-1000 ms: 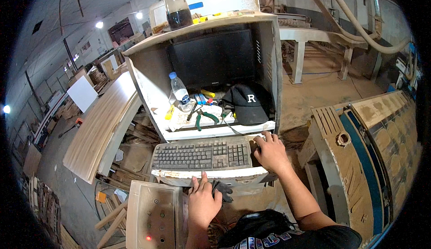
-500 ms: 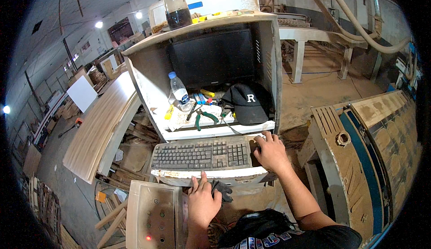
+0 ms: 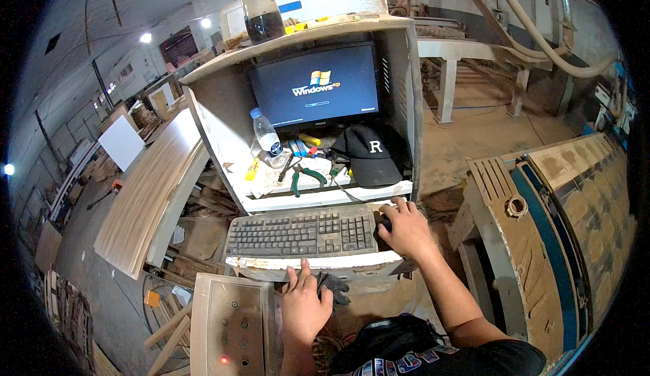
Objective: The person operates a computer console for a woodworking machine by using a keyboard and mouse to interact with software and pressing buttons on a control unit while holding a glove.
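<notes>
My right hand (image 3: 408, 231) curves over a dark computer mouse (image 3: 384, 222) at the right end of the keyboard shelf, and most of the mouse is hidden beneath it. My left hand (image 3: 304, 308) rests with fingers stretched against the white front edge of the shelf (image 3: 264, 263), holding nothing. Between that edge and the cabinet lies a dusty dark keyboard (image 3: 301, 234). Inside the cabinet, a monitor (image 3: 281, 88) glows with a dark blue start-up screen, a coloured logo and a small bar. A dark glove (image 3: 335, 289) hangs beside my left hand.
Before the monitor sit a water bottle (image 3: 268, 139), green-handled pliers (image 3: 308, 177) and a black cap (image 3: 372, 156). A jar of dark liquid (image 3: 262, 11) stands on top. The control panel (image 3: 233, 315) is lower left, stacked boards (image 3: 152, 193) left, a dusty machine (image 3: 514, 247) right.
The monitor has gone from black to a lit blue start-up screen. Both hands keep their places; the whole view has shifted very slightly.
</notes>
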The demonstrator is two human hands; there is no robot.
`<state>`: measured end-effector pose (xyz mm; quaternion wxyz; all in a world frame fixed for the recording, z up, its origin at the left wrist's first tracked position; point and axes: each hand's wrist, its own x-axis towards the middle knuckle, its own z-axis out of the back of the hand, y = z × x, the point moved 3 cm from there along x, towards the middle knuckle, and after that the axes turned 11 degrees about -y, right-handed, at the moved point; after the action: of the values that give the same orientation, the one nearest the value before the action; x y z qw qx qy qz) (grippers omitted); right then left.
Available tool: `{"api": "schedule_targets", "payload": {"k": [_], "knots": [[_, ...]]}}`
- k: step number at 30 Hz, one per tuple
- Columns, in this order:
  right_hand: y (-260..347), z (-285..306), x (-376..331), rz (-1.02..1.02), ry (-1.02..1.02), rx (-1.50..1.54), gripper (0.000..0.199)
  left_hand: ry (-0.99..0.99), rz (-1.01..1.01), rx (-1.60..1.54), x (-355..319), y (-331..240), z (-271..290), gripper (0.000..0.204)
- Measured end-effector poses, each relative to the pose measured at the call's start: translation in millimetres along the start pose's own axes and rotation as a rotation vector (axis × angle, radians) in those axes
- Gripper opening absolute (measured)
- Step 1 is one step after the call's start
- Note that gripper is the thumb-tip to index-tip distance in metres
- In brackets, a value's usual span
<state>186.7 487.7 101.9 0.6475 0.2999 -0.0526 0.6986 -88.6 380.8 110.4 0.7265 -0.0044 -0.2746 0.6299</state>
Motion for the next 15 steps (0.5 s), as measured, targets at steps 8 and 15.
{"api": "schedule_targets", "payload": {"k": [8, 15], "knots": [[-0.3, 1.3, 0.3, -0.012, 0.022, -0.006, 0.05, 0.091, 0.016, 0.063, 3.1, -4.1, 5.0, 0.065], [0.9, 3.4, -1.4, 0.007, -0.005, -0.008, 0.05, 0.057, -0.002, 0.037, 0.6, 0.0, 0.9, 0.062]]}}
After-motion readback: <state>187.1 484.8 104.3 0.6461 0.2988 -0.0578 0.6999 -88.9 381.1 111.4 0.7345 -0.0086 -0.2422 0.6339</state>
